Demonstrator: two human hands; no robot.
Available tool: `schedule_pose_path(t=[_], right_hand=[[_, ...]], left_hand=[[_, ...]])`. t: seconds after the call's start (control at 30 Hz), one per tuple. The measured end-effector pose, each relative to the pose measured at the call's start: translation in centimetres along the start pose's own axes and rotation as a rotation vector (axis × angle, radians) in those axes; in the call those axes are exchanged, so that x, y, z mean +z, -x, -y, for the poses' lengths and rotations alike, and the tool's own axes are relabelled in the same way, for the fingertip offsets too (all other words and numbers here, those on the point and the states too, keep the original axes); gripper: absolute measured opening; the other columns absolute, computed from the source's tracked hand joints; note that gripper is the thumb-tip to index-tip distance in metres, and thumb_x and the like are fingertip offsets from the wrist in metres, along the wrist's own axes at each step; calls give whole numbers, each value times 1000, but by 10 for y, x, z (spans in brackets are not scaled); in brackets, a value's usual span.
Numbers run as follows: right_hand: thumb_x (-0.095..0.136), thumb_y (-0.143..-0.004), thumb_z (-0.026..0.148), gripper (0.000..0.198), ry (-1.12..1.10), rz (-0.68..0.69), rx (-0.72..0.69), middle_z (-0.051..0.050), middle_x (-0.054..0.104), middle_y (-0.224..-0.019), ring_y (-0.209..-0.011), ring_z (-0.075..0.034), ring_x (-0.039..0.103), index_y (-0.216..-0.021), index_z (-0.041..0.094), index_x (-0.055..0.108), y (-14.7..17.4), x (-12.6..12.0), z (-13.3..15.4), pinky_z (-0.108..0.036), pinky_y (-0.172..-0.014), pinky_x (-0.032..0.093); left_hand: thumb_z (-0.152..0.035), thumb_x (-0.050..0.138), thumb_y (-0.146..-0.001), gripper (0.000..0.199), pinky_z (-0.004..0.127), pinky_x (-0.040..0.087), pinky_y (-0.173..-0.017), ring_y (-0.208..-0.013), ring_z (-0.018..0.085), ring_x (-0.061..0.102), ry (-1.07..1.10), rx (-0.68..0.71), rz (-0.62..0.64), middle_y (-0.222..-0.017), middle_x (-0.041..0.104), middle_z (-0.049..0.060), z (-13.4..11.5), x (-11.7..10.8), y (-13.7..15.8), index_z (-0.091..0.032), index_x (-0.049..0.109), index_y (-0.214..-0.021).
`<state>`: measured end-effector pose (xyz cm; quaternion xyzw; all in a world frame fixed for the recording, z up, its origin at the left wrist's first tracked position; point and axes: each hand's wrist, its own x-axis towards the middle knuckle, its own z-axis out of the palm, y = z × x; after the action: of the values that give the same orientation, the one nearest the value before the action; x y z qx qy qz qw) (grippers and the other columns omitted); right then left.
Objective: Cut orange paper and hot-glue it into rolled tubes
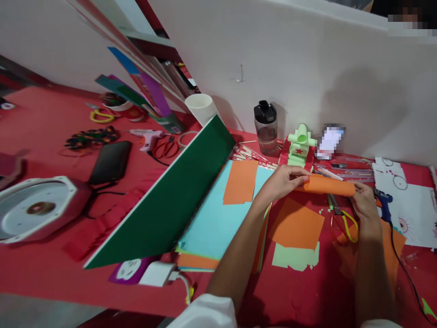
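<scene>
A rolled sheet of orange paper (331,187) is held up level between my two hands, above the red table. My left hand (285,182) pinches its left end, where the edge curls over. At the right end, the fingers of my right hand (365,200) close around the tube. Below it lie an orange paper piece (297,225) and a torn light green paper (296,257). Scissors with red and yellow handles (348,225) rest beside my right hand. Another orange sheet (391,246) is partly covered by my right forearm.
A stack of coloured paper (211,218) lies left, beside a tilted green board (170,200). Behind stand a water bottle (266,130), a light green paper model (300,146) and a phone (329,142). A blue glue gun (385,202) with a cord lies right.
</scene>
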<state>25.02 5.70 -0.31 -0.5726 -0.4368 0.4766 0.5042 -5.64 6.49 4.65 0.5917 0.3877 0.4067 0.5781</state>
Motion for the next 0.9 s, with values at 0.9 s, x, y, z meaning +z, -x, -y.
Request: schedule_pose_path(t=[0.9], right_hand=[[88, -54, 27, 26, 22, -13, -25, -1, 78, -71, -72, -25, 78, -73, 27, 70, 0, -1, 1, -35, -65, 65]], left_hand=[[-25, 66, -80, 22, 23, 45, -63, -70, 15, 64, -97, -9, -114, -80, 77, 5, 0, 4, -2, -14, 83, -89]])
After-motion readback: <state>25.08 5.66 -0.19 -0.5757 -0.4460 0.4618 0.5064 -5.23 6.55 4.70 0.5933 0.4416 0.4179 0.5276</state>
